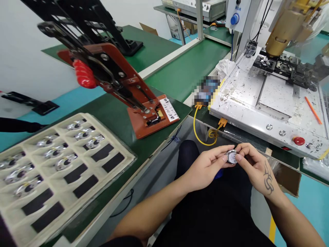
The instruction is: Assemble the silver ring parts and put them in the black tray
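Both hands meet over my lap, below the bench edge. My left hand [205, 166] and my right hand [253, 164] pinch one small round silvery part [231, 156] between their fingertips. My right hand has a dark tattoo on its back. A cream tray [84, 192] on the green bench at the left holds several similar shiny parts [84, 133] in its far pockets; the near pockets show dark and empty. A red hand press [144, 103] with a red-gripped lever [83, 73] stands just beyond the tray.
To the right sits a white machine bed [267, 103] with a red button [299, 140], a brass head [282, 32] over a black fixture, and an orange pen [313, 109]. A yellow cable [203, 133] hangs off its front. A green conveyor belt [187, 65] runs behind.
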`<action>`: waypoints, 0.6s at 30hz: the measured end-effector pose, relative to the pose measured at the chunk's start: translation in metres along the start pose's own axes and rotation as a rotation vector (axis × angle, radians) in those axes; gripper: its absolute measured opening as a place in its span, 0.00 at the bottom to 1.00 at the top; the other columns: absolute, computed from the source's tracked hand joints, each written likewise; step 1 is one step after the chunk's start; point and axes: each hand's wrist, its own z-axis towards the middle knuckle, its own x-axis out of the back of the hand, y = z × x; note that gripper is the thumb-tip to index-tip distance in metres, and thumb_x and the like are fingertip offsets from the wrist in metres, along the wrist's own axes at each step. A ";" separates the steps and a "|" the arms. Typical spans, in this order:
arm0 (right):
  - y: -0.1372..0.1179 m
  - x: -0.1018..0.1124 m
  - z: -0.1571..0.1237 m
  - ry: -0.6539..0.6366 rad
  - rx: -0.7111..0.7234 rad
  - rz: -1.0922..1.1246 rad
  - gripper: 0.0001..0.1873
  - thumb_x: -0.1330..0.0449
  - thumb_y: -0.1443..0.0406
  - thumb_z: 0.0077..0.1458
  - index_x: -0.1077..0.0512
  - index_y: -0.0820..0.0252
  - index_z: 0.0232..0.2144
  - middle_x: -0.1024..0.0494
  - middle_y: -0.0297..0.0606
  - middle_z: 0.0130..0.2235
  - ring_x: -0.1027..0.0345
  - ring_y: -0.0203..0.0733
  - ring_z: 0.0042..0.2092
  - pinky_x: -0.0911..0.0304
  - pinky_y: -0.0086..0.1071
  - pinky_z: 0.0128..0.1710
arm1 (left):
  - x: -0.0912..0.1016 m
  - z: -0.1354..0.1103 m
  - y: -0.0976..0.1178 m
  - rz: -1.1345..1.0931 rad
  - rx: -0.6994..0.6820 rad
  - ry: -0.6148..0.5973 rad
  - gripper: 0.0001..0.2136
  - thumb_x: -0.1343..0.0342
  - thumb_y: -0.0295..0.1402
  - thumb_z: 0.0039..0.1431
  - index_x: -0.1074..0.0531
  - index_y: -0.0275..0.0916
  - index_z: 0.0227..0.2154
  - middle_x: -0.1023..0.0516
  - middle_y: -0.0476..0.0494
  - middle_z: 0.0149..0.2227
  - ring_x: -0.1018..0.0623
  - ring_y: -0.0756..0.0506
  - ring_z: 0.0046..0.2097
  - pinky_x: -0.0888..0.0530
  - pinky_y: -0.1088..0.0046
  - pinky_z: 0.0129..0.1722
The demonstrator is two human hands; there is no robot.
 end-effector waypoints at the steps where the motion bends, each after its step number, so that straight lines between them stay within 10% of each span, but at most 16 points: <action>1: 0.000 0.000 0.000 0.003 0.002 -0.004 0.12 0.36 0.57 0.71 0.27 0.54 0.35 0.24 0.37 0.48 0.29 0.45 0.48 0.35 0.38 0.49 | 0.000 0.000 0.000 0.006 0.000 0.001 0.25 0.32 0.43 0.69 0.22 0.38 0.63 0.15 0.35 0.58 0.18 0.33 0.62 0.20 0.52 0.64; 18: -0.002 -0.009 -0.004 0.097 0.164 -0.196 0.09 0.36 0.63 0.70 0.28 0.53 0.35 0.24 0.38 0.46 0.27 0.45 0.47 0.32 0.40 0.48 | -0.006 -0.006 -0.005 0.381 -0.131 0.062 0.20 0.41 0.32 0.73 0.25 0.33 0.64 0.13 0.33 0.55 0.12 0.38 0.54 0.16 0.61 0.59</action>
